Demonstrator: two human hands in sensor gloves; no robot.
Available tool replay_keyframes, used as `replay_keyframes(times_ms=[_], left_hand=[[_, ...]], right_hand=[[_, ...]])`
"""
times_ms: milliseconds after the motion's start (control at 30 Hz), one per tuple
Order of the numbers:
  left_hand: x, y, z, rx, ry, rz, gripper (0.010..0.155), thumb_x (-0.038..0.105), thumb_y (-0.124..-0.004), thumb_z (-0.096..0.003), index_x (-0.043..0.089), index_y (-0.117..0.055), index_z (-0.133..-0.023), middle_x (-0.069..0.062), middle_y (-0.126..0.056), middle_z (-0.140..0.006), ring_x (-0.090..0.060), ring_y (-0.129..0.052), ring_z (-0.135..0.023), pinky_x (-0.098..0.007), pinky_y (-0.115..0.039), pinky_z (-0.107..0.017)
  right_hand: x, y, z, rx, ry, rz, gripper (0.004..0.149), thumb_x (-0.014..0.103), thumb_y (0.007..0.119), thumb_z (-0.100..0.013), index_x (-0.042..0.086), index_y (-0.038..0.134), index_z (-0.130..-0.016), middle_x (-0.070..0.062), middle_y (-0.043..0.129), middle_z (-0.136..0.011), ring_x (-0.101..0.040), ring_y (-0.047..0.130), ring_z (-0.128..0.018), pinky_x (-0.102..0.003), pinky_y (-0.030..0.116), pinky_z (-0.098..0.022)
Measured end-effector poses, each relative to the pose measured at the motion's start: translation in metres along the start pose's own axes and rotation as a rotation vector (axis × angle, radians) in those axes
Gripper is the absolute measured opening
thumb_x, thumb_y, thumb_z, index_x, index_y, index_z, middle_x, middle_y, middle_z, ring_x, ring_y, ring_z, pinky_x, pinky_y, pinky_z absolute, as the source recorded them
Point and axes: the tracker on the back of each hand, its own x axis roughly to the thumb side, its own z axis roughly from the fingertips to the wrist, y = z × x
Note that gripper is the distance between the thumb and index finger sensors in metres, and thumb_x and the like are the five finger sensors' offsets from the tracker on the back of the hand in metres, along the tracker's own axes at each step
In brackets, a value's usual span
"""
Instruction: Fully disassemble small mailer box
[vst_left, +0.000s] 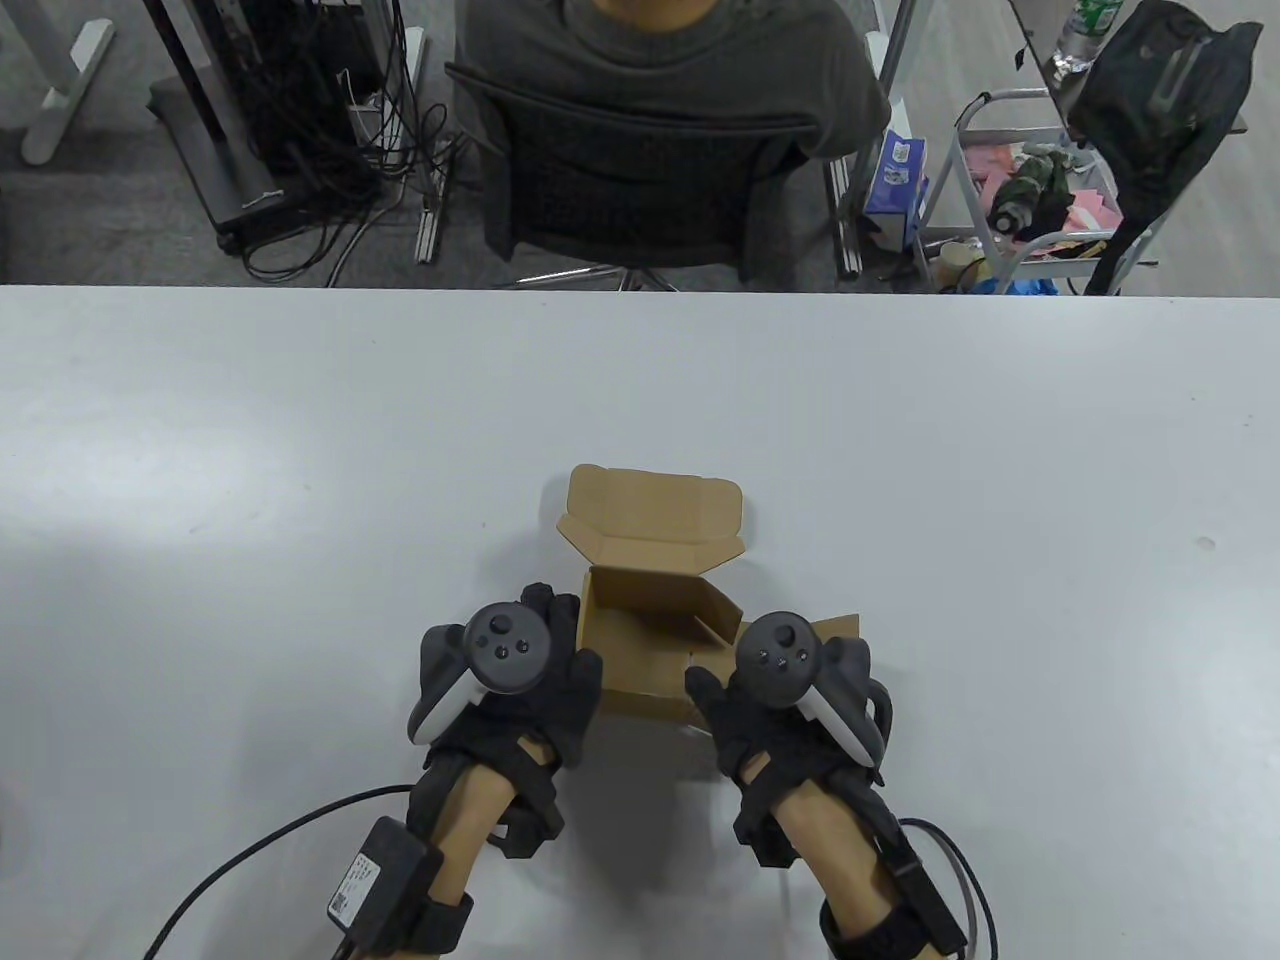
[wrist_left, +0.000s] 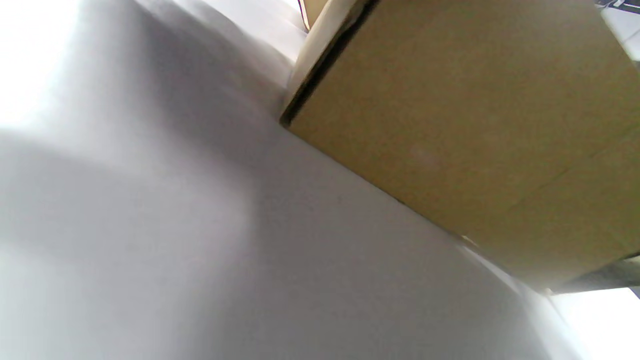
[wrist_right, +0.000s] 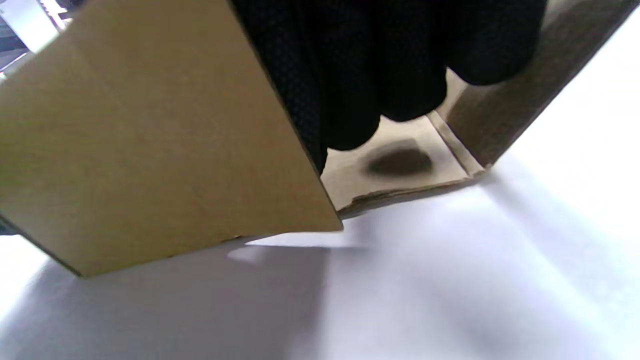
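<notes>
The small brown mailer box (vst_left: 650, 640) stands open on the white table, its lid (vst_left: 650, 510) folded back away from me. My left hand (vst_left: 570, 640) holds the box's left wall, fingertips at its top edge. Only the box's outer wall (wrist_left: 450, 125) shows in the left wrist view, no fingers. My right hand (vst_left: 715, 680) grips the box's right front corner, thumb outside. In the right wrist view its gloved fingers (wrist_right: 380, 60) reach inside behind the front wall (wrist_right: 150, 150). A side flap (vst_left: 838, 625) sticks out to the right behind that hand.
The white table (vst_left: 300, 450) spreads wide around the box. Cables (vst_left: 250, 850) run from my wrists to the table's near edge. Beyond the far edge a person sits in a chair (vst_left: 640, 170), and a cluttered cart (vst_left: 1040, 200) stands at the back right.
</notes>
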Motion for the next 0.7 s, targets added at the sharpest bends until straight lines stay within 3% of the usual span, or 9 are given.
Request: replay_keyframes(times_ms=[200, 300, 467, 533, 700], left_hand=[[-0.001, 0.0, 0.0, -0.006, -0.003, 0.008, 0.081, 0.062, -0.043, -0.0475, 0.014, -0.024, -0.109, -0.016, -0.01, -0.115, -0.047, -0.015, -0.107, -0.066, -0.021, -0.075], [-0.001, 0.001, 0.0, 0.016, -0.001, 0.01, 0.081, 0.062, -0.044, -0.0474, 0.011, -0.029, -0.109, -0.017, -0.015, -0.115, -0.048, -0.019, -0.106, -0.066, -0.022, -0.074], [0.001, 0.005, 0.002, 0.156, 0.013, 0.016, 0.081, 0.062, -0.054, -0.0469, 0.007, -0.051, -0.106, -0.021, -0.038, -0.114, -0.051, -0.038, -0.104, -0.068, -0.031, -0.072], [0.001, 0.005, 0.003, 0.208, 0.026, 0.027, 0.08, 0.063, -0.062, -0.0456, 0.005, -0.065, -0.1, -0.021, -0.051, -0.111, -0.051, -0.049, -0.101, -0.068, -0.037, -0.071], [0.005, 0.01, 0.006, 0.297, 0.032, -0.017, 0.069, 0.057, -0.069, -0.0458, 0.003, -0.084, -0.085, -0.021, -0.075, -0.1, -0.049, -0.069, -0.094, -0.068, -0.049, -0.068]], right_hand=[[-0.011, 0.008, -0.007, 0.137, 0.003, -0.121, 0.072, 0.059, 0.057, -0.04, 0.007, 0.078, -0.085, -0.018, 0.066, -0.1, -0.048, 0.048, -0.097, -0.062, 0.05, -0.068], [-0.01, 0.008, -0.007, 0.145, -0.006, -0.102, 0.07, 0.057, 0.056, -0.041, 0.009, 0.075, -0.088, -0.019, 0.064, -0.101, -0.049, 0.047, -0.097, -0.063, 0.05, -0.067], [-0.01, 0.01, -0.007, 0.153, -0.012, -0.104, 0.069, 0.056, 0.055, -0.041, 0.01, 0.071, -0.09, -0.019, 0.062, -0.101, -0.049, 0.045, -0.096, -0.063, 0.049, -0.067], [-0.01, 0.01, -0.007, 0.155, -0.01, -0.108, 0.069, 0.056, 0.055, -0.041, 0.009, 0.071, -0.09, -0.019, 0.062, -0.101, -0.048, 0.045, -0.096, -0.063, 0.049, -0.066], [-0.01, 0.01, -0.007, 0.152, -0.009, -0.112, 0.07, 0.057, 0.055, -0.041, 0.008, 0.073, -0.088, -0.018, 0.063, -0.099, -0.047, 0.046, -0.095, -0.062, 0.049, -0.066]])
